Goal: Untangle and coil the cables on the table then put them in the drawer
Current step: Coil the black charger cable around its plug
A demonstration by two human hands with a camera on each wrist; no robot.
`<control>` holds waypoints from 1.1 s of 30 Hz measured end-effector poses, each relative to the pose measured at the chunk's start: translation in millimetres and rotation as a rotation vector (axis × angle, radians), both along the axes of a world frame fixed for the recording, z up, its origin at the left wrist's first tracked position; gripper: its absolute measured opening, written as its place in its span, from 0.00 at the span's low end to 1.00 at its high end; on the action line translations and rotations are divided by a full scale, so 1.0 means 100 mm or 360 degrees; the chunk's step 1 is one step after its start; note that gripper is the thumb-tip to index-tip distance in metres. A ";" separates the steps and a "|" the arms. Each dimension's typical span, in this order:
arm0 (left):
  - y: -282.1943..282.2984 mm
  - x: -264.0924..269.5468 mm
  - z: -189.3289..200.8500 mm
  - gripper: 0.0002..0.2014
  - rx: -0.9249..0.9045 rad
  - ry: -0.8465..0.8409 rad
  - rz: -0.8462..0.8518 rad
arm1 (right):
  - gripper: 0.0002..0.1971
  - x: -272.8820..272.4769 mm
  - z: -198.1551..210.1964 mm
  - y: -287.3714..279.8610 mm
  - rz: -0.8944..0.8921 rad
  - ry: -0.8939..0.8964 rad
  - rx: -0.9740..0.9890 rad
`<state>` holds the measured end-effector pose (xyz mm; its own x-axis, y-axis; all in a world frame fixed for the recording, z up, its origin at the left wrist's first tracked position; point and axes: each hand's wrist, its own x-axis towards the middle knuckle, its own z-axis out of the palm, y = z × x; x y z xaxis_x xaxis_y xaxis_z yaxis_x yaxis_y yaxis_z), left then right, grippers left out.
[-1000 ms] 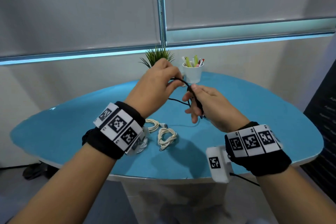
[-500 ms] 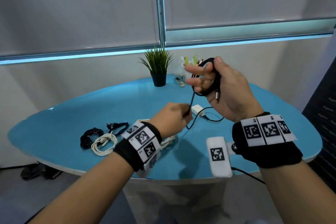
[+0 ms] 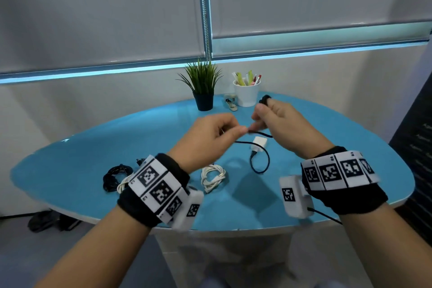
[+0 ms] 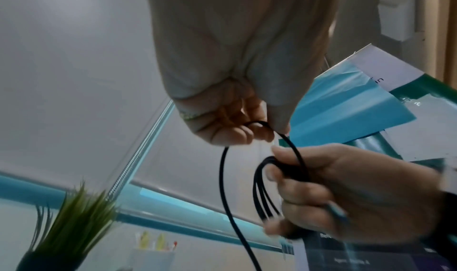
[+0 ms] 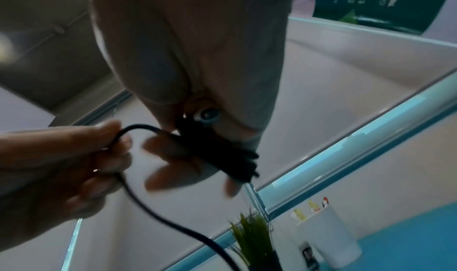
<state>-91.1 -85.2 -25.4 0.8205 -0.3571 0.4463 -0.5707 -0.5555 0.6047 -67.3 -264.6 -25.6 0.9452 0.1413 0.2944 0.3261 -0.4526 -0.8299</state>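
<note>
At the left of the blue table [image 3: 70, 161] lie a coiled black bundle [image 3: 114, 176] and, touching it, a white coil [image 3: 122, 186] half hidden behind the left wrist; these look already wound, though the wrist covers part of them; just right of that wrist sits a second white coil [image 3: 212, 176], also wound and lying flat

Above the table the left hand [image 3: 210, 138] pinches the black cable [image 3: 259, 161] between thumb and fingertips, the other fingers curled in, feeding a short run of it across to the right; the left wrist view shows the same pinch, the cable arching over the fingertips [image 4: 247, 136] and dropping away below

From there the cable hangs down to the table, makes a loose loop and ends in a plug at a white adapter [image 3: 259, 142], so a fair length is still unwound; whether the plug sits in the adapter I cannot tell

The right hand [image 3: 285, 124] grasps several finished turns of the same cable, wrapped round its fingers and held by the thumb; the top of the wrap shows past the knuckles beside the pen cup [image 3: 246, 96], with a plant [image 3: 203, 86] just left of it

By my reading, three cables are coiled and this one is partly done; the tail on the table has yet to be wound in; no drawer shows in any view, and nothing is stowed yet, so the putting away is all to come
</note>
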 end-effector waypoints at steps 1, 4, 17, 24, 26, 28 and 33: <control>0.01 0.03 0.05 0.10 -0.0050 -0.0071 0.0026 | 0.15 -0.03 -0.01 0.01 0.0053 0.0055 -0.0012; 0.03 0.14 0.13 0.09 -0.0139 -0.0222 0.0082 | 0.22 -0.10 -0.03 0.05 0.0256 0.0211 0.0125; -0.09 0.21 -0.36 0.08 0.0284 0.0419 0.0026 | 0.20 -0.15 0.19 -0.03 0.0341 0.0288 0.1321; -0.15 0.05 -0.45 0.02 0.0569 0.0595 -0.0228 | 0.13 -0.03 0.16 -0.01 0.0354 0.0170 0.1726; -0.12 0.02 -0.38 0.02 0.0577 0.0597 -0.0263 | 0.10 0.02 0.10 -0.01 0.0247 0.0136 0.1640; -0.06 0.01 -0.29 0.04 0.0604 0.0616 -0.0282 | 0.08 0.03 0.05 0.01 0.0052 0.0083 0.1269; 0.02 0.05 -0.10 0.05 0.0184 0.0719 -0.0362 | 0.11 0.05 -0.11 0.02 -0.0189 -0.0021 0.0124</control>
